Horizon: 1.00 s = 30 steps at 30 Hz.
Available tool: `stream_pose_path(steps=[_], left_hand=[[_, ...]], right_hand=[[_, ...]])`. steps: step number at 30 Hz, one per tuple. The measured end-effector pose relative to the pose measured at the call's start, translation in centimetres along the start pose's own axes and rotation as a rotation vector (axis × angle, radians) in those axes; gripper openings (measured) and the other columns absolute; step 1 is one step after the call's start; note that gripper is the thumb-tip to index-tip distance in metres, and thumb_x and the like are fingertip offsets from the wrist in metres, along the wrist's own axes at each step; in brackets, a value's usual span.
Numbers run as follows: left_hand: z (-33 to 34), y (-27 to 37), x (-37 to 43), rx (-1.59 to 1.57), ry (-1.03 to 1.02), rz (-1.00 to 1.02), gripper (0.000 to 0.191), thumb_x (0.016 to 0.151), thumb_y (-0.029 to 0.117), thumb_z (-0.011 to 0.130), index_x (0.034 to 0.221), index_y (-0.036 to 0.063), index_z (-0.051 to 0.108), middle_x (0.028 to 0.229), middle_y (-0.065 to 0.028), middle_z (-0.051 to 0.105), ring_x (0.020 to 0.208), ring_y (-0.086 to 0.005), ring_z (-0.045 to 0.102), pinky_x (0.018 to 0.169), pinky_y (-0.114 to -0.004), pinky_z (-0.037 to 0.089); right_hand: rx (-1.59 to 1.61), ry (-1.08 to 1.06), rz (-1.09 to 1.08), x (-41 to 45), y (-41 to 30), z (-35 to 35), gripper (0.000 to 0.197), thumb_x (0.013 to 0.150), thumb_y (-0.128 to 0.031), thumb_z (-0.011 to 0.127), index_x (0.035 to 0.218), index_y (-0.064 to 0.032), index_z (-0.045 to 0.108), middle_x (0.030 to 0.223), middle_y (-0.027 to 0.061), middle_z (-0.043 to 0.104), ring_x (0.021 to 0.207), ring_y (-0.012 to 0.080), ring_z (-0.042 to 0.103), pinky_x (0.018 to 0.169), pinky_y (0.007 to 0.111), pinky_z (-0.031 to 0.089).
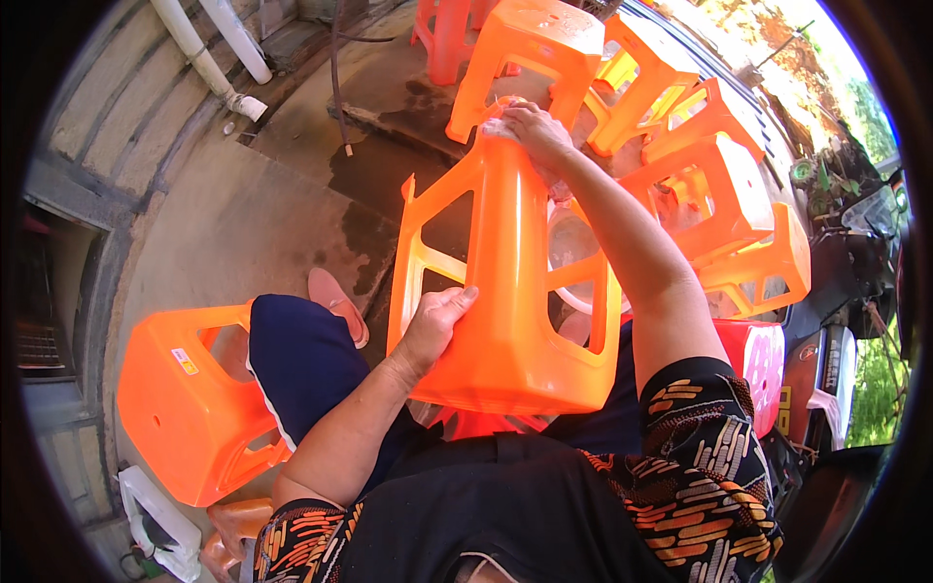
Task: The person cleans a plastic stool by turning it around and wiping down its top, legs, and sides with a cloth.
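An orange plastic stool (510, 291) lies tipped in front of my body, with its seat towards me and its legs pointing away. My left hand (436, 322) grips the edge of its near leg panel, thumb on the outer face. At the far end of the same leg, my right hand (538, 132) presses a pale, wet-looking cloth (499, 129) against the foot. Part of the cloth hangs below the palm. Through the stool's openings, a pale round rim (565, 297), perhaps of a basin, is partly visible.
Several orange stools (714, 189) stand ahead and to the right; another orange stool (182, 408) lies at left by my knee. A hose (340, 87) hangs over wet concrete (386, 175). White pipes (211, 65) run along the wall. A motorbike (831, 364) stands at right.
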<state>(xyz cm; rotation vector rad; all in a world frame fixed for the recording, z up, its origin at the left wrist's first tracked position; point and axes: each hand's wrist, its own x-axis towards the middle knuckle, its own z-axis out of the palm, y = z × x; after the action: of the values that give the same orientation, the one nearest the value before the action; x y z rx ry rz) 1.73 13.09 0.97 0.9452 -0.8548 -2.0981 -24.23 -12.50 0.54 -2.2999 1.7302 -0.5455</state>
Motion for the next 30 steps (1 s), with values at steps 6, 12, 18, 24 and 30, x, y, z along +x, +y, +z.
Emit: stream_pose_path(steps=[6, 12, 18, 24, 30], left_hand=[[0.0, 0.1, 0.4, 0.011, -0.011, -0.009, 0.038, 0.104, 0.027, 0.049, 0.115, -0.0062, 0.063, 0.104, -0.0102, 0.070, 0.091, -0.0143, 0.066, 0.082, -0.026, 0.051], [0.0, 0.1, 0.0, -0.065, 0.033, 0.030, 0.038, 0.104, 0.027, 0.049, 0.114, -0.0061, 0.065, 0.104, -0.0098, 0.070, 0.091, -0.0143, 0.065, 0.083, -0.025, 0.050], [-0.4, -0.1, -0.4, -0.110, 0.049, 0.031, 0.038, 0.104, 0.027, 0.049, 0.113, -0.0065, 0.065, 0.104, -0.0104, 0.070, 0.090, -0.0148, 0.065, 0.082, -0.026, 0.051], [0.2, -0.6, -0.3, -0.123, 0.031, 0.051, 0.036, 0.103, 0.025, 0.051, 0.111, -0.0071, 0.065, 0.102, -0.0105, 0.071, 0.090, -0.0155, 0.066, 0.083, -0.026, 0.051], [-0.1, -3.9, -0.2, -0.038, 0.007, 0.008, 0.031, 0.100, 0.021, 0.056, 0.106, -0.0070, 0.067, 0.097, -0.0098, 0.071, 0.086, -0.0148, 0.066, 0.082, -0.025, 0.050]], right_hand=[[-0.134, 0.123, 0.119, -3.4, 1.7, 0.6, 0.038, 0.097, -0.037, 0.048, 0.125, -0.0161, 0.064, 0.134, 0.0061, 0.057, 0.122, 0.0288, 0.054, 0.103, 0.042, 0.043], [0.079, 0.210, 0.336, -7.9, 2.3, 0.3, 0.029, 0.098, -0.034, 0.049, 0.112, -0.0151, 0.066, 0.116, 0.0106, 0.063, 0.101, 0.0341, 0.064, 0.090, 0.045, 0.048], [-0.262, 0.053, 0.435, -13.9, 7.8, -1.2, 0.026, 0.095, -0.026, 0.051, 0.113, -0.0132, 0.063, 0.116, 0.0141, 0.060, 0.110, 0.0342, 0.060, 0.092, 0.045, 0.048], [-0.302, 0.080, 0.669, -19.0, 10.0, -1.7, 0.027, 0.096, -0.021, 0.044, 0.118, -0.0121, 0.058, 0.127, 0.0200, 0.057, 0.113, 0.0387, 0.060, 0.093, 0.048, 0.049], [-0.142, -0.123, 0.841, -23.6, 9.7, -0.2, 0.034, 0.096, -0.033, 0.047, 0.110, -0.0054, 0.062, 0.100, 0.0178, 0.071, 0.095, 0.0328, 0.070, 0.082, 0.045, 0.054]])
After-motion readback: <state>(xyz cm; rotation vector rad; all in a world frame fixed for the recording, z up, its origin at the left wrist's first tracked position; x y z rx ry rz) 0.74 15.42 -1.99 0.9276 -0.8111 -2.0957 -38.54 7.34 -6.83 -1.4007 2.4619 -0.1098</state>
